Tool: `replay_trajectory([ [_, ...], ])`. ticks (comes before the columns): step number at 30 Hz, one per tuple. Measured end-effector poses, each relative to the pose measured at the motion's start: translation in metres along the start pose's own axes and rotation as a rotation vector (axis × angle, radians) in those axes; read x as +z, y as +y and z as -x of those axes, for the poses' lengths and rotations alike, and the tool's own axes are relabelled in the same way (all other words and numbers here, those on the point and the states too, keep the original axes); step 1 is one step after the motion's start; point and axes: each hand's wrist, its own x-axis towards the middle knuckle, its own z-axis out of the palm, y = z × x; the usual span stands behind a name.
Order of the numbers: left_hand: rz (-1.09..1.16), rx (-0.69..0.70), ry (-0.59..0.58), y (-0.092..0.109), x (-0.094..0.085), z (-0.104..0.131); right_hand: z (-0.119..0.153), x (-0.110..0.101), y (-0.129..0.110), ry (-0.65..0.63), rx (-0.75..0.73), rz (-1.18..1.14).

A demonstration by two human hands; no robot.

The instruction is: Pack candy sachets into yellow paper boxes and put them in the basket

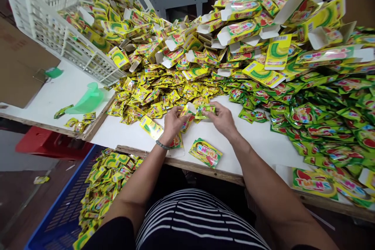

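My left hand (173, 124) is closed on a small yellow box (187, 122) whose white flap stands open toward the right. Just beside that opening, my right hand (223, 119) pinches a green packet (203, 111) between thumb and fingers. A yellow and green box (206, 153) lies on the white table (231, 150) below my hands. Another yellow box (150, 127) lies left of my left hand, and part of one more shows under my left wrist. Small yellow packets (164, 90) are heaped behind my hands, with green packets (310, 117) heaped at the right.
Open boxes (240, 31) are piled high along the back. A white crate (76, 52) tilts at the back left, near a green scoop (89, 99). A blue crate (55, 218) of filled boxes stands below the table edge. Flat boxes (315, 183) lie at the right edge.
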Motion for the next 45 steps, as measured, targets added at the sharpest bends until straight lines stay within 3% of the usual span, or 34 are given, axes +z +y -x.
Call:
replay_trajectory([
  [2,0.014,-0.02,-0.112,0.008,0.001,-0.003,-0.004,-0.01,-0.001,0.119,-0.023,-0.075],
  [4,0.1,-0.046,-0.229,0.016,0.005,-0.005,-0.007,-0.02,-0.002,0.137,-0.046,-0.042],
  [8,0.28,-0.089,-0.264,0.018,0.016,-0.006,-0.011,-0.032,-0.001,-0.021,-0.018,0.159],
  [10,0.289,-0.098,-0.255,0.014,0.019,-0.006,-0.011,-0.034,0.0,-0.087,-0.008,0.193],
  [15,0.234,-0.068,-0.396,0.003,0.021,-0.008,-0.011,-0.03,-0.001,-0.237,-0.055,0.225],
  [21,0.207,0.027,-0.57,0.01,0.017,-0.011,-0.011,-0.02,0.001,-0.071,-0.069,0.052],
  [24,0.28,0.004,-0.528,0.01,0.017,-0.011,-0.009,-0.014,0.001,-0.037,-0.085,0.002],
  [28,0.416,-0.136,-0.447,0.009,0.018,-0.008,-0.005,-0.009,-0.001,-0.03,-0.17,0.156],
  [33,0.467,-0.21,-0.417,0.012,0.021,-0.002,-0.003,-0.008,0.002,0.109,-0.243,0.278],
  [41,0.532,-0.249,-0.371,0.01,0.021,0.007,0.003,0.01,0.006,-0.187,-0.071,0.238],
  [43,0.55,-0.238,-0.361,0.012,0.022,0.007,0.004,0.008,0.003,-0.187,-0.113,0.224],
  [45,0.581,-0.202,-0.322,0.014,0.023,0.006,0.004,0.005,-0.001,-0.091,-0.174,0.169],
])
